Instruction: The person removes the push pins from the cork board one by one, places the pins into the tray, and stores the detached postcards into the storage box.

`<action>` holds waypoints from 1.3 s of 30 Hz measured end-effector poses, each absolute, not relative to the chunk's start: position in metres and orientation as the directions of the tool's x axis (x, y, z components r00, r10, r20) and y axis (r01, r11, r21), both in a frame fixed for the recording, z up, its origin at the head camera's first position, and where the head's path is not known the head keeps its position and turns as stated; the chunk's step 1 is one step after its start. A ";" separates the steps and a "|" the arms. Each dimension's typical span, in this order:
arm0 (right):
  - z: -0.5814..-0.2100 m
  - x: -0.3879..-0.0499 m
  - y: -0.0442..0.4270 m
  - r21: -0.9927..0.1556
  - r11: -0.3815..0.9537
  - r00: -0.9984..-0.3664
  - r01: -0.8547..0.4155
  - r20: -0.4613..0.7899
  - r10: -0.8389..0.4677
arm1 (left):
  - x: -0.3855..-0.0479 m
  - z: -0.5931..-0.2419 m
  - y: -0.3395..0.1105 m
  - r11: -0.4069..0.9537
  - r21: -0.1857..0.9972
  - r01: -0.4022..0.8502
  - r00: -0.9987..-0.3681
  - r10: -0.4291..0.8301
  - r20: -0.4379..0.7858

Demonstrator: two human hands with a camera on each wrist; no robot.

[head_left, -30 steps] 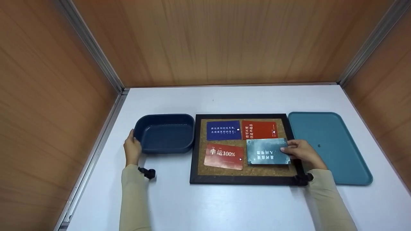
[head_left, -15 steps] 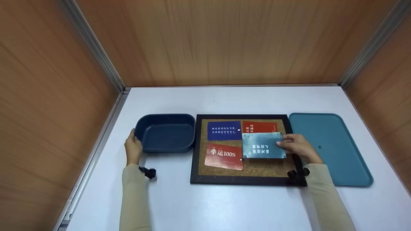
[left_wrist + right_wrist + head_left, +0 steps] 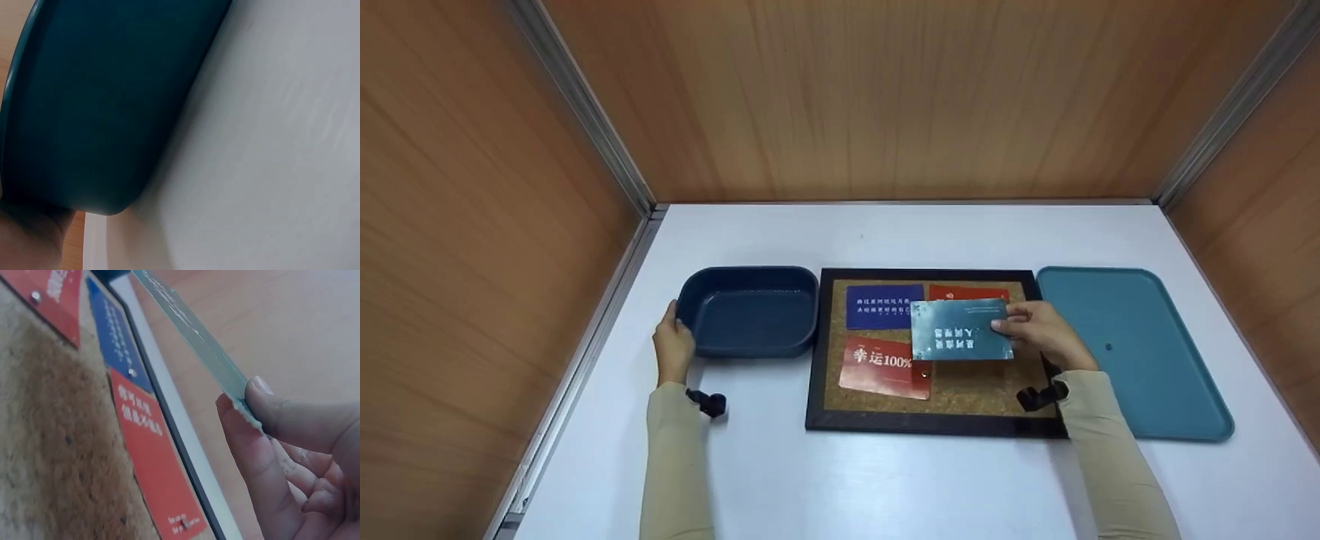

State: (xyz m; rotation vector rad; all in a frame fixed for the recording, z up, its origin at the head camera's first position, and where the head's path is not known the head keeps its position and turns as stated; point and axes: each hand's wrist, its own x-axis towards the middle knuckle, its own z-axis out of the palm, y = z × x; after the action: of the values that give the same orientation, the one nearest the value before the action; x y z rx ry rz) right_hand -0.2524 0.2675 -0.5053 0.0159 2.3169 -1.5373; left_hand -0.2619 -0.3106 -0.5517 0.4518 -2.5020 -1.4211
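My right hand [image 3: 1046, 334] pinches a teal card [image 3: 960, 330] with white writing by its right edge, thumb on top. In the right wrist view the card [image 3: 197, 343] tilts in the air between thumb and fingertip. It hangs over the framed cork board [image 3: 885, 420], overlapping a blue card [image 3: 877, 306], a red card [image 3: 877, 367] and another red card [image 3: 971, 292] pinned there. My left hand [image 3: 672, 349] rests along the left outer side of a dark blue rectangular bin [image 3: 754, 349], fingers appearing straight. The left wrist view shows little more than the bin's wall [image 3: 101, 112].
A flat teal tray [image 3: 1155, 375] lies right of the board. Bin, board and tray stand side by side on a white table [image 3: 885, 487]. Wood-patterned panels [image 3: 885, 97] enclose the back and sides.
My right hand has lifted the teal card off the board's lower right and carried it up and leftward, baring cork below. The left hand has stayed at the bin.
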 end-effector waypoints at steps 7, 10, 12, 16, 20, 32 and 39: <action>-0.502 -0.257 0.259 -0.864 0.466 -0.941 0.191 -0.296 -0.164 | -0.266 -0.555 -0.310 0.482 0.863 -0.153 -0.927 -0.373 0.044; -0.502 -0.259 0.256 -0.866 0.470 -0.943 0.169 -0.281 -0.177 | -0.267 -0.556 -0.310 0.484 0.860 -0.161 -0.927 -0.374 0.037; -0.504 -0.261 0.253 -0.865 0.481 -0.948 0.143 -0.259 -0.184 | -0.267 -0.556 -0.310 0.487 0.858 -0.165 -0.927 -0.375 0.034; -0.505 -0.266 0.246 -0.849 0.513 -0.957 0.129 -0.242 -0.160 | -0.268 -0.558 -0.308 0.476 0.861 -0.180 -0.928 -0.373 0.012; -0.505 -0.272 0.237 -0.847 0.514 -0.956 0.136 -0.248 -0.155 | -0.269 -0.561 -0.307 0.475 0.861 -0.182 -0.930 -0.367 0.006; -0.497 -0.291 0.198 -0.902 0.401 -0.957 0.160 -0.241 -0.159 | -0.275 -0.562 -0.306 0.483 0.860 -0.163 -0.931 -0.364 0.028; -0.492 -0.301 0.167 -0.906 0.398 -0.960 0.143 -0.224 -0.165 | -0.279 -0.563 -0.307 0.485 0.859 -0.164 -0.932 -0.362 0.027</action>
State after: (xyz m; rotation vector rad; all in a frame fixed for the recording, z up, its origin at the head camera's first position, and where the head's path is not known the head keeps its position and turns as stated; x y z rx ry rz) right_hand -0.3005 0.1668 -0.4923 -0.0193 2.3800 -1.5846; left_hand -0.2787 -0.3070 -0.5630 0.4532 -2.5253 -1.4283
